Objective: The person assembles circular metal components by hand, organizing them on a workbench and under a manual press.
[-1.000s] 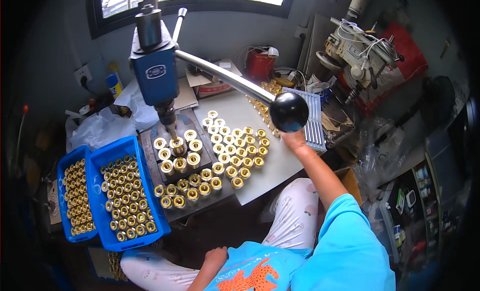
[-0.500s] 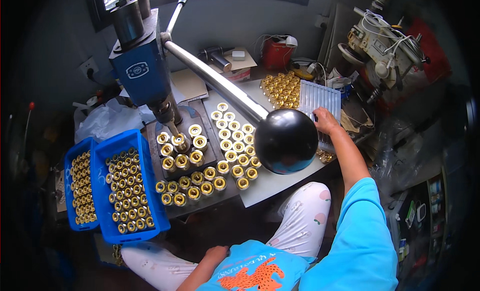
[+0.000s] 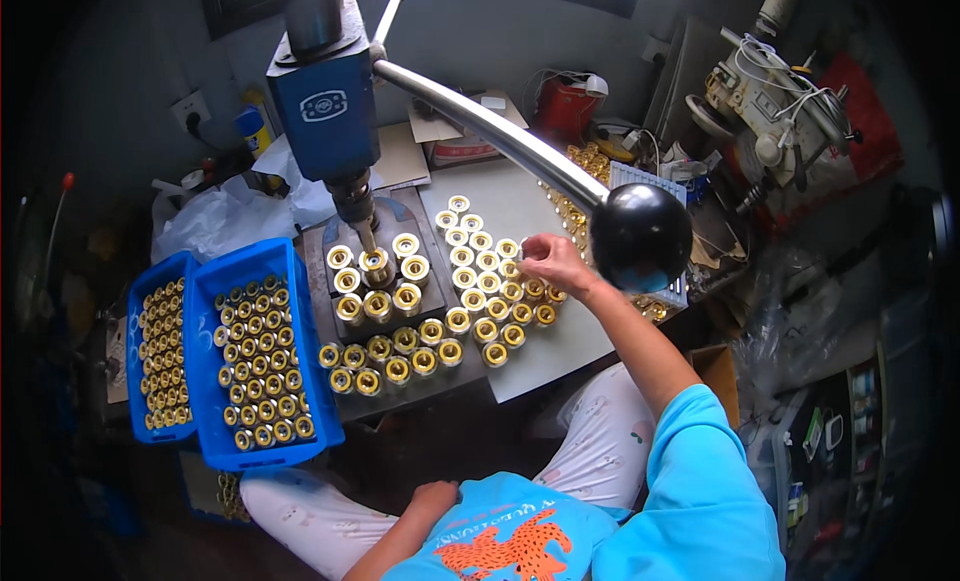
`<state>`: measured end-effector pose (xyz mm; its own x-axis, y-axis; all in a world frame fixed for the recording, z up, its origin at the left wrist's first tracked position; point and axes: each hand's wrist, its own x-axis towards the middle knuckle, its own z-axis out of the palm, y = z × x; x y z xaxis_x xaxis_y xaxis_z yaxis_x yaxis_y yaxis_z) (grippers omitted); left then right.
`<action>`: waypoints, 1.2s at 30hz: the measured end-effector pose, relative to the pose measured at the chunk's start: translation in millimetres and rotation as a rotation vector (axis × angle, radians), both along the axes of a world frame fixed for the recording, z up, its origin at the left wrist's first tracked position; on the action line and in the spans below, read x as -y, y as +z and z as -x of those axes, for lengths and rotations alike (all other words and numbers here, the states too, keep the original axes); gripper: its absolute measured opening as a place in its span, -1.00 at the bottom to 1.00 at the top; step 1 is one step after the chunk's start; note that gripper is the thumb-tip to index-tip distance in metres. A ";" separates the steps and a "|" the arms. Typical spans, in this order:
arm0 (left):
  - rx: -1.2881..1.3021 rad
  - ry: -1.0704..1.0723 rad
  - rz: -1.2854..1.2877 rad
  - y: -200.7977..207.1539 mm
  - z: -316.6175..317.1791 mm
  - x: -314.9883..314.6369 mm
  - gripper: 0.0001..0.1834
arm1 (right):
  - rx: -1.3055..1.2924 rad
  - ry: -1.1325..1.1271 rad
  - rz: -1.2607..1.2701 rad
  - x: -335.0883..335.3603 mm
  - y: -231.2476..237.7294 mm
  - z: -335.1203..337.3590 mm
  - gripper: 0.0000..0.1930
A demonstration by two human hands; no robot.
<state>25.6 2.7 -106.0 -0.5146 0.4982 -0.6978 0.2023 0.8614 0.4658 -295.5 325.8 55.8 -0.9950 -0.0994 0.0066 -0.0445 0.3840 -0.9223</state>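
Grey wall [image 3: 560,41] is behind; blue bins [image 3: 280,458] sit left. Low in the middle, the left hand [image 3: 435,499] is by the shirt [image 3: 505,511]; I can't tell its grip. Mid-frame, gold-topped metal parts [image 3: 488,283] stand by the right hand [image 3: 555,264], fingers nearly together; I can't tell what's inside.

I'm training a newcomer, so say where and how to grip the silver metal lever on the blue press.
Probably best by the glossy black ball that ends the silver metal lever, from the right: the ball's rounded outer side faces there, while the lever runs off to the upper left.
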 end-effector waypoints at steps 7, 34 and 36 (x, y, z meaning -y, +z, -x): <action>-0.054 0.025 0.006 12.5 -3.7 4.8 -0.71 | -0.258 0.071 -0.418 6.5 -23.2 32.8 -0.56; -0.187 0.007 -0.023 18.7 -4.4 4.8 -0.72 | -0.096 0.086 -0.593 56.1 -3.4 17.1 -0.69; -0.172 -0.006 -0.018 21.7 -3.0 3.8 -0.71 | -0.045 0.077 -0.569 53.0 -4.0 21.7 -0.69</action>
<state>28.6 -1.1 -84.3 -0.6228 0.5132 -0.5906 0.2855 0.8519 0.4392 -317.2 272.9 51.8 -0.9847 -0.1720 -0.0270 -0.1265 0.8135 -0.5676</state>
